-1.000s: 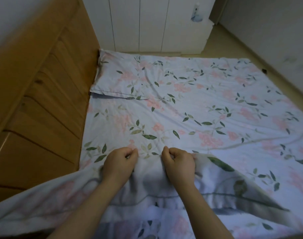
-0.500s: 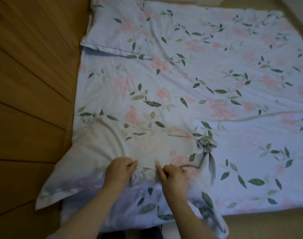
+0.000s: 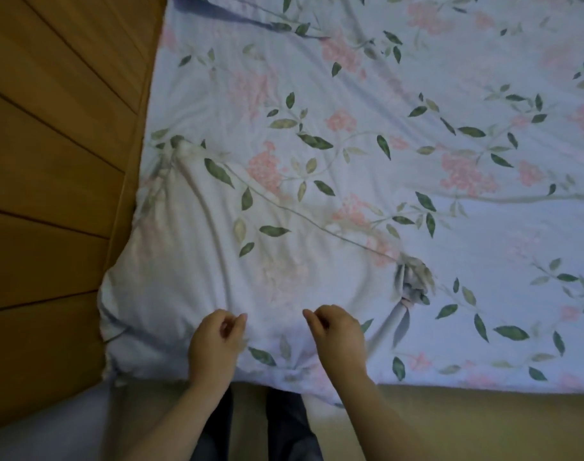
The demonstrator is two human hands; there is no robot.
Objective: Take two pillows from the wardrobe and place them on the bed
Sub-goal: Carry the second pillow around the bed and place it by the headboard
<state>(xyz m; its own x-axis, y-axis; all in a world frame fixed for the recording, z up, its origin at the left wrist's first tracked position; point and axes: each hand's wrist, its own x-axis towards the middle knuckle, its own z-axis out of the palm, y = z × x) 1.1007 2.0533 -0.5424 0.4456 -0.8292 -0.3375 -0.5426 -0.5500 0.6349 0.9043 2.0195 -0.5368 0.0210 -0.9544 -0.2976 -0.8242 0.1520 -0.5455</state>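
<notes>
A pillow point(image 3: 197, 247) in a pale floral case lies flat on the near left corner of the bed point(image 3: 466, 234), against the wooden panel. Its case matches the floral sheet. My left hand point(image 3: 215, 341) and my right hand point(image 3: 338, 331) hover side by side over the pillow's near edge. Their fingers are loosely curled and hold no fabric. Only the lower edge of a second floral pillow point(image 3: 250, 18) shows at the top of the view, further along the same side.
A slatted wooden headboard point(image 3: 57, 168) fills the left side. The bed's near edge meets a beige floor point(image 3: 483, 424). My legs in dark trousers point(image 3: 284, 430) stand right at that edge, below the pillow.
Both hands gripped the pillow's edge and lowered it onto the bed's near left corner. They have let go now. The view has tilted further down.
</notes>
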